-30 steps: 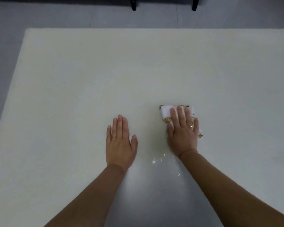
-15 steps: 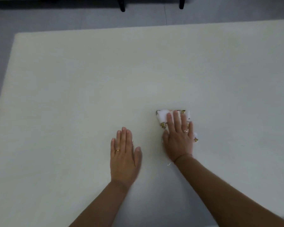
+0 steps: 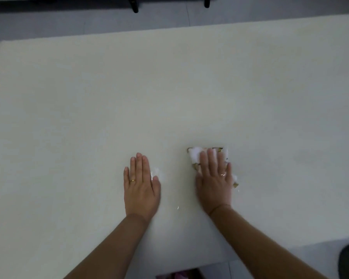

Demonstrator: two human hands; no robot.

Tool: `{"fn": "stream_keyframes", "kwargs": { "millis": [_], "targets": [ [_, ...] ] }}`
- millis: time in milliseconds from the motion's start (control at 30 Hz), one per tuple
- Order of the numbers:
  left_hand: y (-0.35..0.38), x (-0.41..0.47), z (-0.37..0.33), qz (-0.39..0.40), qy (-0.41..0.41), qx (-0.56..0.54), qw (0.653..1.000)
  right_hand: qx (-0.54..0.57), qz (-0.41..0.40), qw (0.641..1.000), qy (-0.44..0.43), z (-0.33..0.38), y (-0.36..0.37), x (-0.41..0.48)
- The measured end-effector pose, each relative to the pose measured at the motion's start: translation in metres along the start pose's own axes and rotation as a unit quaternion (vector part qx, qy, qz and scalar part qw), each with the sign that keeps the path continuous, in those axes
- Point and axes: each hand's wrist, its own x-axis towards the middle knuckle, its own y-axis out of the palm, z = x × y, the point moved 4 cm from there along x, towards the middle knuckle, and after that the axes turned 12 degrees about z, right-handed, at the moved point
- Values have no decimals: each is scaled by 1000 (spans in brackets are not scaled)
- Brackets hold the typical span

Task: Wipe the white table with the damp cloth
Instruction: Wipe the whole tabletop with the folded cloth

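The white table (image 3: pixel 169 87) filled nearly the whole view, its far edge running across the top and its near edge showing at the lower right. Beyond the far edge lay a grey floor (image 3: pixel 48 23), where two dark furniture legs (image 3: pixel 135 6) stood. Both bare forearms reached up from the bottom onto the tabletop. The left hand (image 3: pixel 140 188) lay flat on the table, palm down, fingers straight and close together, holding nothing. The right hand (image 3: pixel 215 184), a little blurred, was also flat with straight fingers, pressing down on the cloth (image 3: pixel 194 156) just right of the table's middle and well apart from the left hand. The cloth was white with a yellow-brown print; it showed past the fingertips and along both sides of the hand, the rest hidden under the palm. A gold ring (image 3: pixel 132 180) sat on one left finger, and a ring (image 3: pixel 222 174) glinted on the right hand. A small wet glint (image 3: pixel 177 207) shone on the table between the two wrists.
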Motion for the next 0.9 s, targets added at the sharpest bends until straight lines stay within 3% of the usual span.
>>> {"fn": "stream_keyframes", "kwargs": {
  "millis": [133,233,367,467,567,667,767,900],
  "targets": [
    [2,0,1,23,3,17,1000,-50,20,985,-164,50,33,-56],
    [1,0,2,23,3,15,1000,-123,27,963,-239,24,29,-52],
    [0,-2,0,26,1,-14,1000,-36,3,997,-67,-25,8,-28],
    [-3,-1,-1,33,8,-44,998,22,-36,999,35,3,17,-44],
    [-11,-8,2,35,19,-90,995,-35,1,995,-97,54,50,-87],
    [-14,-34,9,10,12,-69,997,-111,32,967,-225,43,58,-104],
    [3,-73,11,20,24,-45,998,-126,21,981,-143,-7,39,-81],
    [28,-100,14,53,22,-8,998,26,-10,998,51,-26,28,-78]
  ]
}}
